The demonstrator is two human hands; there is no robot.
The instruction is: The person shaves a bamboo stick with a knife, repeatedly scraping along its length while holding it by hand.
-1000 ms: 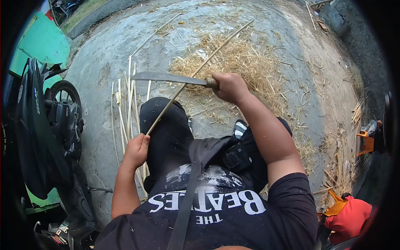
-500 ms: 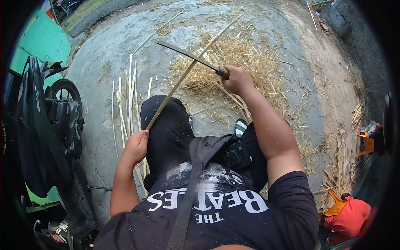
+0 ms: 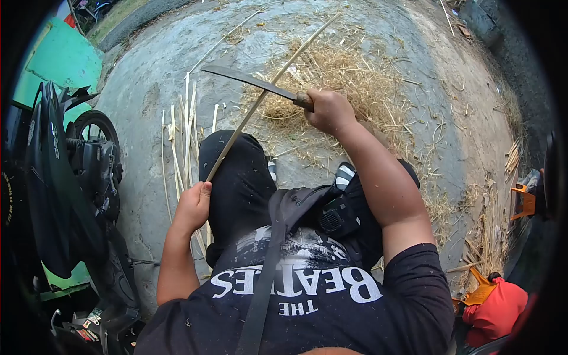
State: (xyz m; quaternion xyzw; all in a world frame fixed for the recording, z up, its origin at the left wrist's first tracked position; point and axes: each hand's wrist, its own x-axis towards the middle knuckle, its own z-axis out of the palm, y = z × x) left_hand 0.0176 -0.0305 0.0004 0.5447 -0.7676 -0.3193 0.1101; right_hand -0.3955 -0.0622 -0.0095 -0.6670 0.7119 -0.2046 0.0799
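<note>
My left hand (image 3: 193,207) is closed round the lower end of a long thin pale strip (image 3: 241,125), beside my left knee. The strip slants up and to the right, over the ground. My right hand (image 3: 331,111) grips the wooden handle of a long curved knife (image 3: 248,78). The blade points left and crosses the strip at about its middle. A heap of curly shavings (image 3: 349,89) lies on the ground beyond my right hand. Several pale strips (image 3: 188,136) lie on the ground left of my knee.
A black motorcycle (image 3: 65,177) stands at the left beside a green panel (image 3: 65,53). At the right edge are an orange object (image 3: 523,201), a bundle of split strips (image 3: 488,236) and red cloth (image 3: 500,307). A long thin strip (image 3: 222,40) lies farther off.
The knife moved up and right along the strip, then back down and left. The strip's far end has shifted left and upward. My left hand has kept its hold with little movement.
</note>
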